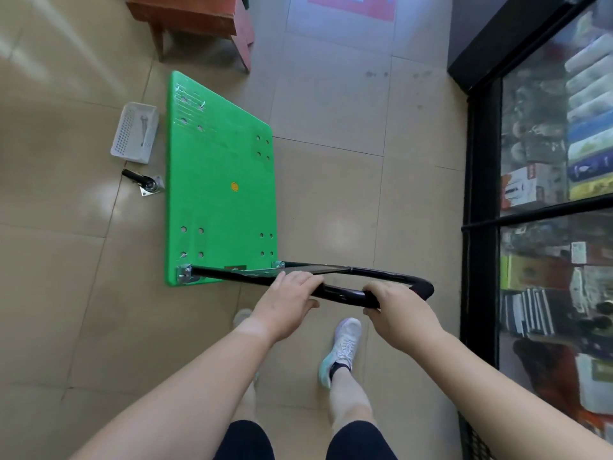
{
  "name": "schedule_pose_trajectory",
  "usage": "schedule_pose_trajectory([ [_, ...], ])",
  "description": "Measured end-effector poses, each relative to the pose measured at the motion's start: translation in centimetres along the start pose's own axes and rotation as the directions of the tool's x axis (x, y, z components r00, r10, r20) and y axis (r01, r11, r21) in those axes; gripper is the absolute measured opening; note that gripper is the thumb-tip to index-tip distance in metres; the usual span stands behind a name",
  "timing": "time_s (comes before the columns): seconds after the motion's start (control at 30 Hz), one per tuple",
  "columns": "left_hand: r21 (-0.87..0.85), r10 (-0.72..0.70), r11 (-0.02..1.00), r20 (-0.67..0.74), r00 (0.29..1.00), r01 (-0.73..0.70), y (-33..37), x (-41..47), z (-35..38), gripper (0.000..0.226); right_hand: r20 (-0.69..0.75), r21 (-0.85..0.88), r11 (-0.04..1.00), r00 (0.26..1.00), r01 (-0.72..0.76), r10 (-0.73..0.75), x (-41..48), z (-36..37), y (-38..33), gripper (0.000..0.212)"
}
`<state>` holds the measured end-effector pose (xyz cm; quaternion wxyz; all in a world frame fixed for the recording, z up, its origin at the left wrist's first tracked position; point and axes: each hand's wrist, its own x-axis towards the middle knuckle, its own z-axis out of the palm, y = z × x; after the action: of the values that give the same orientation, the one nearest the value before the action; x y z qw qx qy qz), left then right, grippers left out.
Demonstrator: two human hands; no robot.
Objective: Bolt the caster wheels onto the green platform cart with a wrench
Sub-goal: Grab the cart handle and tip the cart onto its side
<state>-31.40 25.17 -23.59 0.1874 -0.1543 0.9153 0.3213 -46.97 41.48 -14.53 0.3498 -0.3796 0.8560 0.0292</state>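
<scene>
The person stood at the near end of the cart [219,180], which lay on the tiled floor in the middle-left of the frame, its green deck facing up. Both hands were on the black handle [345,295] at lower centre. The left hand [288,300] lay over the bar with its fingers curled across the top and the thumb below. The right hand [398,313] was wrapped round the bar near its bend. That two-handed hold probably served to steer, lift or turn over the deck so its underside could be reached for bolting. Whether the far edge was off the floor could not be told. The deck showed four clusters of four holes, sixteen in all, one cluster near each corner, presumably where caster plates bolt on, plus one yellow disc [235,186] at its centre. Only one caster [147,182] was in view, lying on its side on the floor just left of the deck, its mounting plate close to the green edge. Whether others were fitted beneath could not be seen. Above it, at upper left, sat one white basket [124,137] holding one wrench [144,131], likely parked within reach of the working side. One red stool [192,14] stood at the top of the frame, and one glass case [547,161] filled the right edge.
</scene>
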Motion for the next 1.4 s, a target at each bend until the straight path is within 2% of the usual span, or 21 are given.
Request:
schedule_pose_trajectory([
  [0.1, -0.011, -0.045, 0.999, -0.047, 0.998, 0.044, 2.2, 2.7, 1.7, 0.035, 0.006, -0.007, 0.999, 0.999, 0.054, -0.054, 1.2, 0.3, 1.6, 0.02],
  [0.23, -0.03, -0.089, 0.996, -0.044, 0.995, 0.088, 4.5, 5.0, 3.0, 0.036, 0.023, -0.063, 0.991, 0.993, 0.115, -0.114, 2.6, 1.2, 3.2, 0.03],
  [0.37, -0.168, -0.042, 0.985, -0.027, 0.999, 0.036, 5.1, 5.9, 4.2, 0.05, 0.003, -0.016, 0.994, 0.995, 0.104, -0.104, 3.5, 1.6, 6.9, 0.021],
  [0.47, -0.253, -0.043, 0.967, -0.053, 0.998, 0.029, 2.9, 5.9, 5.1, 0.06, -0.011, -0.015, 0.997, 0.997, 0.08, -0.08, 4.6, 2.0, 10.1, 0.011],
  [0.53, -0.21, -0.059, 0.977, -0.087, 0.994, 0.039, 0.5, 5.9, 6.2, 0.067, -0.063, 0.002, 0.995, 0.993, 0.099, -0.098, 5.6, 2.5, 12.0, 0.011],
  [0.67, -0.07, -0.101, 0.993, -0.148, 0.984, 0.091, -1.3, 7.3, 8.7, 0.074, -0.172, 0.041, 0.979, 0.967, 0.2, -0.191, 6.5, 4.0, 14.3, 0.03],
  [0.77, -0.059, -0.208, 0.978, -0.172, 0.963, 0.201, -2.3, 8.7, 9.4, 0.063, -0.201, 0.067, 0.981, 0.966, 0.18, -0.164, 6.5, 4.8, 15.9, 0.038],
  [0.83, -0.033, -0.198, 0.98, -0.163, 0.967, 0.195, -3.4, 9.6, 9.7, 0.052, -0.21, 0.081, 0.99, 0.973, 0.117, -0.098, 6.7, 4.9, 17.4, 0.038],
  [0.97, 0.032, -0.058, 0.997, -0.173, 0.983, 0.064, -2.7, 12.5, 11.2, 0.039, -0.136, 0.061, 0.998, 0.99, -0.027, 0.035, 7.7, 5.2, 20.6, 0.033],
  [1.03, 0.043, -0.035, 0.998, -0.189, 0.981, 0.043, -1.4, 14.0, 12.2, 0.043, -0.071, -0.056, 0.995, 0.995, -0.08, 0.076, 8.3, 5.7, 21.6, 0.041],
  [1.1, 0.077, -0.023, 0.996, -0.216, 0.976, 0.041, -0.4, 15.0, 13.3, 0.045, -0.02, -0.202, 0.979, 1.0, -0.001, -0.004, 9.3, 6.4, 21.2, 0.062],
  [1.13, 0.098, -0.015, 0.994, -0.234, 0.972, 0.039, 0.0, 15.4, 13.9, 0.044, -0.005, -0.199, 0.979, 0.999, 0.051, -0.053, 10.1, 7.1, 20.5, 0.067],
  [1.23, 0.125, -0.036, 0.99, -0.254, 0.967, 0.07, 1.3, 17.3, 15.5, 0.037, 0.0, -0.113, 0.987, 0.993, 0.117, -0.118, 12.9, 9.5, 19.1, 0.06],
  [1.33, 0.12, -0.067, 0.989, -0.198, 0.978, 0.092, 2.8, 19.4, 16.7, 0.031, -0.045, -0.103, 0.993, 0.997, 0.05, -0.055, 15.1, 11.1, 20.8, 0.039],
  [1.4, 0.105, -0.064, 0.991, -0.157, 0.986, 0.081, 3.6, 20.7, 17.3, 0.035, -0.019, -0.073, 0.997, 1.0, 0.023, -0.025, 16.0, 11.7, 23.2, 0.03],
])
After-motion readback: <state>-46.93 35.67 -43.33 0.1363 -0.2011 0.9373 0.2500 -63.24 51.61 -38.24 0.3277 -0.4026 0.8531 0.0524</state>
